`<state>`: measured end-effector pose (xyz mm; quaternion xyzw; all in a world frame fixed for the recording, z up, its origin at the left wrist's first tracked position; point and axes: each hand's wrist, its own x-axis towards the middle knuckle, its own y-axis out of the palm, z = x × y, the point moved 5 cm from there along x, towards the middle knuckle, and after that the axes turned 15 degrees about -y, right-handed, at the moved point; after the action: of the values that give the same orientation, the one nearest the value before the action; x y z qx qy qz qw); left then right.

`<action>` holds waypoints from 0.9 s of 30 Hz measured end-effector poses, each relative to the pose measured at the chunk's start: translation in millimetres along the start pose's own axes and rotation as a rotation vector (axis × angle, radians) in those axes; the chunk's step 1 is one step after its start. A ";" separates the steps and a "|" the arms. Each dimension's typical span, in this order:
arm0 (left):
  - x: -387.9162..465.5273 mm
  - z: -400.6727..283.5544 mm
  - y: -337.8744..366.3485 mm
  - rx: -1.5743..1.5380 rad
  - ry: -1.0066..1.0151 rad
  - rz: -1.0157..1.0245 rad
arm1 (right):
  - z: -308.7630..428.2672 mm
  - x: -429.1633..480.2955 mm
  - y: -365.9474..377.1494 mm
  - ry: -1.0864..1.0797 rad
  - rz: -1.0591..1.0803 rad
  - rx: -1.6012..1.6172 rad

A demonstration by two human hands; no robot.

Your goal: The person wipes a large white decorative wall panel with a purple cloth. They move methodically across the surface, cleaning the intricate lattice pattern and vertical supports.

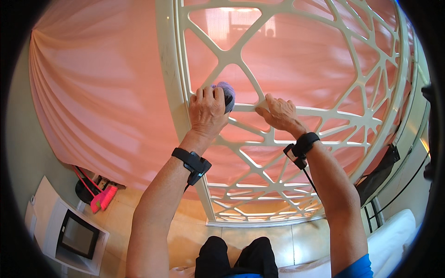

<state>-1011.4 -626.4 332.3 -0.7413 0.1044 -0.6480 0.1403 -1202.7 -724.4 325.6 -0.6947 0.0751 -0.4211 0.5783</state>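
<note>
A white openwork lattice screen [231,55] in a solid frame stands upright before me. My left hand [207,109] grips a bunched purple and dark cloth [227,95] against the lattice, close to the left frame post [174,69]. Part of the cloth is hidden behind my fingers. To the right, my right hand [280,113] is curled over a junction of the lattice bars, thumb toward the left. Each wrist wears a black strap with a small device on it.
A pink curtain [100,97] hangs behind the screen and to its left. Lower left are a pink broom [103,199] and a white cabinet [52,222] holding a dark-framed panel [78,234]. White fabric [393,239] lies at lower right. Tiled floor [257,236] runs beneath the screen.
</note>
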 end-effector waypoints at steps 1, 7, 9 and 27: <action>-1.7 -2.2 -1.6 -0.020 0.015 -0.008 | -1.0 1.0 0.1 0.014 0.016 0.010; -18.0 1.1 -13.4 -0.114 0.034 0.191 | -1.9 1.2 -0.5 0.004 0.013 0.030; -17.2 4.9 -18.0 -0.127 0.099 0.193 | -1.9 -0.4 -0.9 0.014 -0.002 0.031; 15.0 1.6 -6.0 -0.032 0.205 -0.023 | -1.0 -1.5 1.4 -0.002 -0.018 0.065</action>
<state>-1007.9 -625.6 348.1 -0.6745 0.1200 -0.7202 0.1097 -1203.8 -724.7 323.6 -0.6768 0.0545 -0.4277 0.5967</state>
